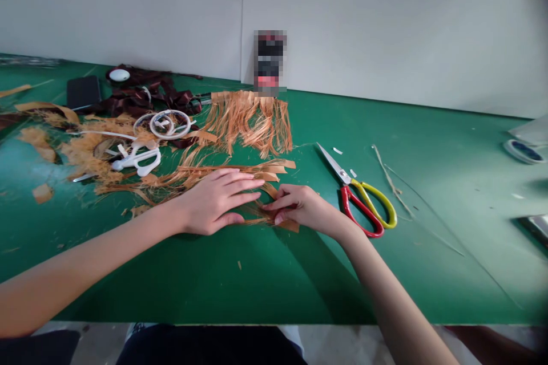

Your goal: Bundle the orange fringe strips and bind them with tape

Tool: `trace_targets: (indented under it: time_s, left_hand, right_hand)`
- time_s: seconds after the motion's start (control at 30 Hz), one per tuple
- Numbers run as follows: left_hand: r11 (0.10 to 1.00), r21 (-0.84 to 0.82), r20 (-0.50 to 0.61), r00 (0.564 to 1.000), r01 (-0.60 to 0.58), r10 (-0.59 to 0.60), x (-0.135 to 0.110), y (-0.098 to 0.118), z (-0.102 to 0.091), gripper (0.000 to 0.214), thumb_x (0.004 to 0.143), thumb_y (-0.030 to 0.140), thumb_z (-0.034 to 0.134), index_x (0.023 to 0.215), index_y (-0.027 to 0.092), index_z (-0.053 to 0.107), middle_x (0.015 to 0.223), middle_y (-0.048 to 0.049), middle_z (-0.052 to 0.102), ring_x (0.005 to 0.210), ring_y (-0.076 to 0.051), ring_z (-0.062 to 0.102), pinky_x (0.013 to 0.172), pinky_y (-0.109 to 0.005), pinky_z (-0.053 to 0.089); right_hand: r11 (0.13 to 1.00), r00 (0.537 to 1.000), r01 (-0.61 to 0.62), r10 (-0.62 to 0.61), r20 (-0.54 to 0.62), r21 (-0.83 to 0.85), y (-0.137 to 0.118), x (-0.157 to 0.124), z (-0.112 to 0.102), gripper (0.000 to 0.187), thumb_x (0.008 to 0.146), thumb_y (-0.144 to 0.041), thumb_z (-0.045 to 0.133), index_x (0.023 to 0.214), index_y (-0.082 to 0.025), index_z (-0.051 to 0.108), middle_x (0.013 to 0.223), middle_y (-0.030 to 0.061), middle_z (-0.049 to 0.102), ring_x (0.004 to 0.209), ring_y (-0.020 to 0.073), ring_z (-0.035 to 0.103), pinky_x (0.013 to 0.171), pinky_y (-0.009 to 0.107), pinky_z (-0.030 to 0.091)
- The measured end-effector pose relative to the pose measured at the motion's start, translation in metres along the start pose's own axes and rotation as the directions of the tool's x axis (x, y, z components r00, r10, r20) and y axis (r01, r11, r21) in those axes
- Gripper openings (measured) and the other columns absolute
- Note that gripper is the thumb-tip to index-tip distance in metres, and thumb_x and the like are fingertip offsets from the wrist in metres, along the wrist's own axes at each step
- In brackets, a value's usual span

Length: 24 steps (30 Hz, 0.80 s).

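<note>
Fringed tan fibre strips (274,167) lay across the green work mat (428,274) in the head view, pressed flat under the open, spread left hand (214,199). The curled right hand (295,208) bore down on their frayed end, its fingers hiding whether they pinched any strands. Red-and-yellow-handled steel scissors (351,208) lay just beside that hand, blades pointing away.

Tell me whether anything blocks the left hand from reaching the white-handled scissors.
Yes. Long orange-tan fringed strips lie flat across the path, starting right at the left hand and running toward the white-handled scissors, which sit at their far end among loose fibres.
</note>
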<state>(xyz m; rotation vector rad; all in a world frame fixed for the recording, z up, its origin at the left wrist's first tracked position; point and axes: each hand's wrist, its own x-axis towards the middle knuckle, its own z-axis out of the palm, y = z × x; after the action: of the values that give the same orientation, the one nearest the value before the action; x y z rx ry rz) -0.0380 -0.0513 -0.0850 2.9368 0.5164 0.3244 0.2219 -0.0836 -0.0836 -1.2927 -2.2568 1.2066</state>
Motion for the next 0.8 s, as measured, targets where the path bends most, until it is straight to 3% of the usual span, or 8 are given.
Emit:
trace_targets:
  time_s: [0.17, 0.4, 0.57, 0.8]
  left_hand:
    - [0.997, 0.065, 0.045, 0.998, 0.032, -0.035, -0.001, 0.010, 0.004, 0.052, 0.089, 0.041, 0.054, 0.137, 0.021, 0.044, 0.154, -0.0095, 0.022, 0.138, -0.033, 0.025, 0.109, -0.054, 0.021]
    - [0.997, -0.036, 0.036, 0.997, -0.062, 0.063, -0.009, 0.013, 0.005, 0.048, 0.091, 0.036, 0.051, 0.135, 0.018, 0.045, 0.145, -0.0108, 0.041, 0.133, -0.029, 0.036, 0.110, -0.047, 0.026]
    - [0.998, -0.053, 0.050, 0.998, -0.039, 0.041, -0.005, 0.015, 0.012, 0.057, 0.093, 0.044, 0.044, 0.140, 0.012, 0.037, 0.147, -0.0130, 0.037, 0.133, -0.027, 0.038, 0.108, -0.043, 0.029]
    - [1.000, -0.025, 0.059, 0.998, -0.019, 0.020, -0.009, 0.016, 0.011, 0.052, 0.095, 0.046, 0.039, 0.133, 0.012, 0.047, 0.140, -0.0124, 0.048, 0.122, -0.028, 0.048, 0.099, -0.042, 0.035]
  right_hand:
    - [0.992, 0.994, -0.074, 0.066, -0.083, -0.098, 0.002, 0.000, -0.001, 0.029, 0.079, -0.030, 0.069, 0.107, -0.026, 0.072, 0.075, -0.0004, 0.057, 0.066, 0.0114, 0.051, 0.062, 0.025, 0.040]
    - [0.975, 0.985, -0.158, 0.144, -0.097, -0.155, 0.000, 0.005, -0.002, 0.037, 0.075, -0.031, 0.071, 0.112, -0.030, 0.069, 0.073, -0.0016, 0.061, 0.065, 0.0121, 0.051, 0.062, 0.025, 0.037]
    - [0.979, 0.993, -0.099, 0.086, -0.078, -0.180, -0.003, 0.009, -0.003, 0.034, 0.072, -0.030, 0.075, 0.105, -0.030, 0.072, 0.071, -0.0022, 0.062, 0.065, 0.0118, 0.051, 0.061, 0.024, 0.035]
    - [0.974, 0.983, -0.154, 0.133, -0.128, -0.167, 0.001, 0.007, -0.001, 0.042, 0.075, -0.032, 0.071, 0.117, -0.030, 0.066, 0.067, -0.0033, 0.060, 0.061, 0.0116, 0.048, 0.061, 0.025, 0.035]
